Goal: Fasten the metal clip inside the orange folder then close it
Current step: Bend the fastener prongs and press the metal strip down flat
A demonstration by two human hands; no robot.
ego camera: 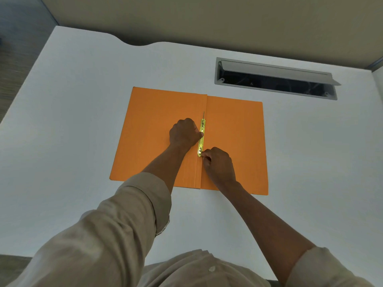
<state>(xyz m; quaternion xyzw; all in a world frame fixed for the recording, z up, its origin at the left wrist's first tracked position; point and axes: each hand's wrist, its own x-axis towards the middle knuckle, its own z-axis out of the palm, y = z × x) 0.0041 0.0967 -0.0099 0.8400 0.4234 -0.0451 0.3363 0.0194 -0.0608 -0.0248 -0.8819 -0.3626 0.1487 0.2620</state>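
An orange folder (234, 141) lies open and flat on the white table (83, 121). A gold metal clip (201, 137) runs along its centre fold, with one thin prong standing out past its far end. My left hand (184, 133) is curled into a fist beside the clip, the thumb pressing on the clip's middle. My right hand (218, 164) is curled too, and its fingertips pinch the near end of the clip. What lies under the fingers is hidden.
A grey cable hatch (275, 79) with its lid tilted up is sunk into the table behind the folder on the right. A beige partition wall (207, 17) rises behind the table. The table's far edge has a curved notch (138, 43).
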